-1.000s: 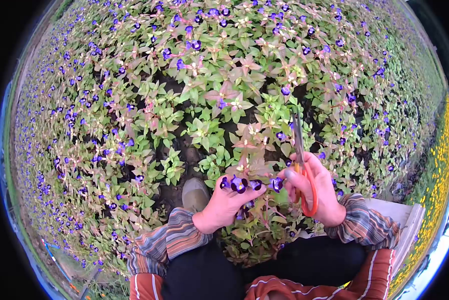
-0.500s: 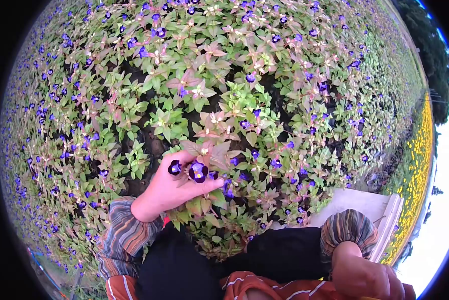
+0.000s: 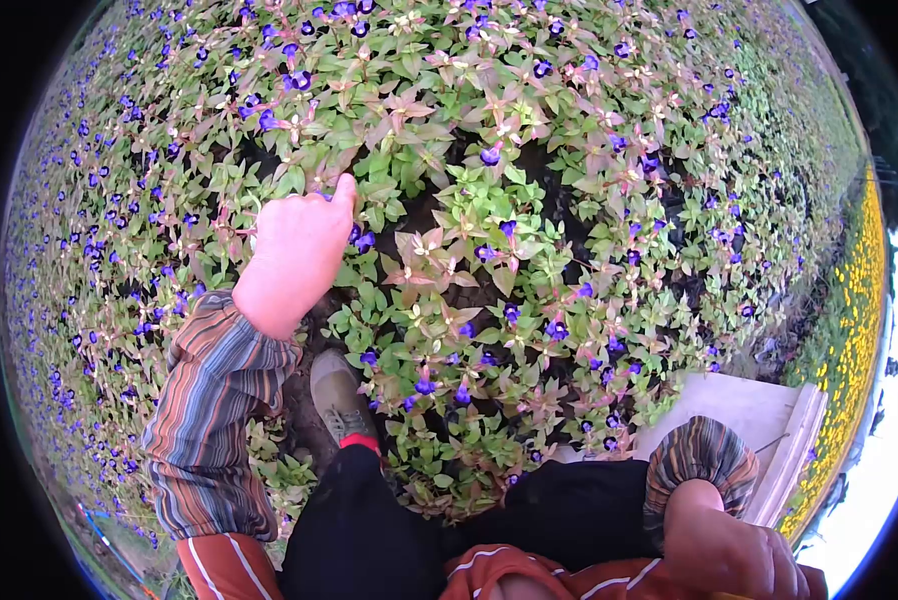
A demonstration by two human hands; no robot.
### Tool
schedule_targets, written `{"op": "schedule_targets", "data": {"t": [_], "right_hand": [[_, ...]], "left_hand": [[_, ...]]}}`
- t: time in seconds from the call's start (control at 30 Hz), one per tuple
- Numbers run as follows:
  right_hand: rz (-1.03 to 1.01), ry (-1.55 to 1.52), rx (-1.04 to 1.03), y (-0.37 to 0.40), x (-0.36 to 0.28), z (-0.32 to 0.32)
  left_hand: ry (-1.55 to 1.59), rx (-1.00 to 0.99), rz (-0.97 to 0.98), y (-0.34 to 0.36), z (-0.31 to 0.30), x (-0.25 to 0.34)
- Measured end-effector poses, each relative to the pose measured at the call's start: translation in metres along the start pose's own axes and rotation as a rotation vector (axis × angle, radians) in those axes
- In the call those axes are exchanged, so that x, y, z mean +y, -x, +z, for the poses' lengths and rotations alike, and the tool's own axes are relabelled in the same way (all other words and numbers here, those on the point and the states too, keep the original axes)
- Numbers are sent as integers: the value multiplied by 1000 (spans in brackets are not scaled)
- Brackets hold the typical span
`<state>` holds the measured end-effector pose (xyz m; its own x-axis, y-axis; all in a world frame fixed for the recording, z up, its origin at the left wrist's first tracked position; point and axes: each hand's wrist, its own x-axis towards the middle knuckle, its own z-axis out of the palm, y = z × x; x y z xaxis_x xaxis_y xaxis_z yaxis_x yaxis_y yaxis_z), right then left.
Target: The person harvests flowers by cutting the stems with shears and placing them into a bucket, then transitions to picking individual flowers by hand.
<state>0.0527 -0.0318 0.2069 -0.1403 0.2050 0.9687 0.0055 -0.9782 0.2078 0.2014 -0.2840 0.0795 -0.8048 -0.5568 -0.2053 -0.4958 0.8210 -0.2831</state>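
Observation:
My left hand (image 3: 297,252) reaches over the bed of purple-flowered plants, back of the hand up. Its thumb points forward, and the other fingers curl down out of sight. Whatever they grip, if anything, is hidden behind the hand. Purple flowers (image 3: 364,240) show just right of the wrist side, among green and pinkish leaves. At the lower right my right hand (image 3: 734,550) is closed in a fist, close to my body and beside a pale board. The inside of this fist cannot be seen. Striped sleeve covers (image 3: 219,400) wrap both forearms.
My shoe (image 3: 339,395) stands on dark soil between the plants. The pale board (image 3: 714,410) lies right of my knee, with a raised edge strip (image 3: 794,455). A yellow flower strip (image 3: 859,300) runs along the right. Dense plants (image 3: 529,90) spread ahead.
My left hand has moved forward and left, off the plant with dark purple flowers that it held. That spot now shows low plants and my shoe. My right hand has barely moved.

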Motion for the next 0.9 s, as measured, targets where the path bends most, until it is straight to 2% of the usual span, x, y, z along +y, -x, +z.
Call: {"op": "schedule_targets", "data": {"t": [0.07,0.17,0.23,0.27,0.3,0.33,0.37,0.4,0.43,0.47,0.53,0.77,0.8,0.9], "right_hand": [[207,-80,67,4,-3,-3],[585,-152,427,9,0,9],[1041,4,531,16,0,0],[1198,34,625,29,5,-2],[1482,69,736,35,13,-3],[1806,56,685,42,27,-11],[2041,-56,643,56,41,-18],[2224,-237,701,71,54,-22],[2343,-331,692,89,62,-25],[2407,-393,613,111,69,-26],[2466,-447,593,139,86,-23],[2469,-667,679,198,110,-24],[2468,-692,700,201,108,-24],[2469,-717,725,211,107,-21]], "left_hand": [[18,21,-7,6,10,-5],[97,136,0,17,15,-7],[149,195,-4,21,22,-10],[174,185,-20,21,28,-13],[233,194,-43,21,32,-16],[291,200,-58,20,32,-17],[349,204,-67,19,32,-16],[409,287,-99,17,33,-15],[448,320,-117,16,35,-16],[488,354,-135,15,39,-17],[611,419,-195,12,47,-19],[775,167,-427,16,57,-29],[813,239,-393,15,65,-31],[858,227,-430,15,64,-30]]}}
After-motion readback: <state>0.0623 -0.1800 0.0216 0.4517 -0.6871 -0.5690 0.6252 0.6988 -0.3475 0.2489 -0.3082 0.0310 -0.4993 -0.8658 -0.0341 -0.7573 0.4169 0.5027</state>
